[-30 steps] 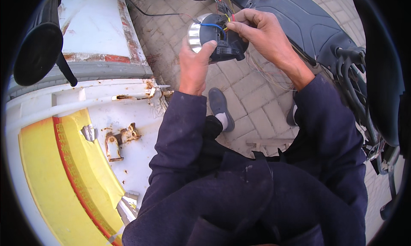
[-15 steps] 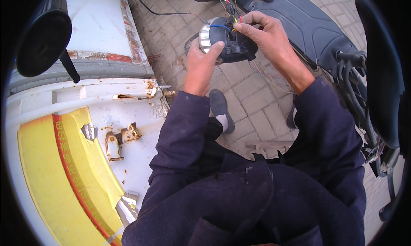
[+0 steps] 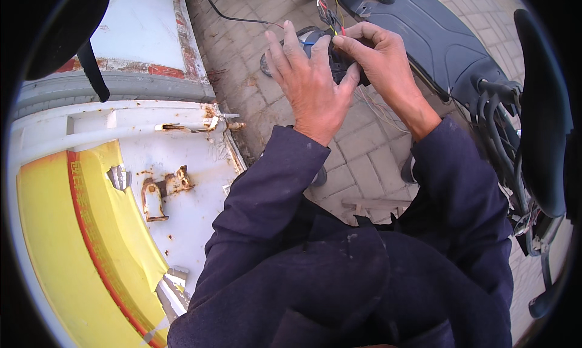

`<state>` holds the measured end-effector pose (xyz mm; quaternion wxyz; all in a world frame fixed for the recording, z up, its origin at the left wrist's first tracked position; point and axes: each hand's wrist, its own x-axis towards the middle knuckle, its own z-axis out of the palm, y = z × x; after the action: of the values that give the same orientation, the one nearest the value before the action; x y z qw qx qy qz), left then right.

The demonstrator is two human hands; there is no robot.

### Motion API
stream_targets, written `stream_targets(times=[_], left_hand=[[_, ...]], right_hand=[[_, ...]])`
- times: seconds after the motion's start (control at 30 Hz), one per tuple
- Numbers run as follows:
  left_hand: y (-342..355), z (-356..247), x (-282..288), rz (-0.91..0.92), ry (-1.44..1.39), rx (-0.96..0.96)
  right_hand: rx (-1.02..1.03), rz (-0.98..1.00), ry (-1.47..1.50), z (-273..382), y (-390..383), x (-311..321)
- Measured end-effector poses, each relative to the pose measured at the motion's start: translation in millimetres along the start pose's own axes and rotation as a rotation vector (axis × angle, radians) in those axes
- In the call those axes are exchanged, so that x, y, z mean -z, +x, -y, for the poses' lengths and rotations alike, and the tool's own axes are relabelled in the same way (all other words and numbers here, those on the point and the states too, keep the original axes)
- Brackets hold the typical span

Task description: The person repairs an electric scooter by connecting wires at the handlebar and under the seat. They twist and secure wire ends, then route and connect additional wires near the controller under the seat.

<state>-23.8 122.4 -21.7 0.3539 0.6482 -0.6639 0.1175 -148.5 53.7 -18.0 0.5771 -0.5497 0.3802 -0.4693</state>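
Note:
A dark, rounded scooter headlight point(image 3: 341, 64) with a silver rim is ahead of me, mostly hidden behind my hands. My left hand point(image 3: 312, 87) is over it, its fingers spread and its palm turned down. Thumb and forefinger of my right hand point(image 3: 388, 60) pinch thin wires point(image 3: 328, 15) at the back of the headlight. Yellow, red, white and black strands show in that bundle, and a short blue wire is glimpsed between my left fingers. The exact spot of the pinch is partly covered.
A grey scooter floorboard point(image 3: 418, 27) lies beyond my right hand, with a bent tube frame point(image 3: 500, 124) at the right. To the left is a rusty white metal panel point(image 3: 200, 208) bearing a torn yellow sheet point(image 3: 54, 215). Paving bricks point(image 3: 364, 148) lie below. A black cable point(image 3: 233, 18) runs toward the headlight.
My left hand has let go of the headlight's silver rim and moved right, its fingers now spread over the headlight. My right hand keeps its pinch on the wires.

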Motion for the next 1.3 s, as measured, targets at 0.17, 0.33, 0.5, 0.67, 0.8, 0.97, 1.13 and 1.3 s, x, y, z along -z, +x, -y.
stream_targets(times=[0.17,0.33,0.5,0.67,0.8,0.97,1.13,1.3], left_hand=[[4,14,0,-0.008,-0.113,0.103],[7,20,2,0.005,-0.271,0.173],[6,18,2,-0.033,-0.248,0.14],[7,17,1,-0.039,-0.205,0.099],[6,17,1,-0.054,-0.202,0.071],[7,19,3,-0.056,-0.202,0.078],[5,18,1,-0.045,-0.178,0.136],[4,20,-1,-0.041,-0.18,0.075]], right_hand=[[0.069,0.052,-0.003,-1,-1,-1],[0.094,0.043,-0.013,-6,1,-3],[0.084,0.001,-0.065,-9,3,0],[0.077,-0.017,-0.035,-11,3,-3],[0.074,-0.035,-0.016,-14,3,-4],[0.069,-0.098,-0.075,-16,5,-3],[-0.074,-0.16,0.04,-18,6,-6],[-0.078,-0.169,0.077,-15,5,-7]])
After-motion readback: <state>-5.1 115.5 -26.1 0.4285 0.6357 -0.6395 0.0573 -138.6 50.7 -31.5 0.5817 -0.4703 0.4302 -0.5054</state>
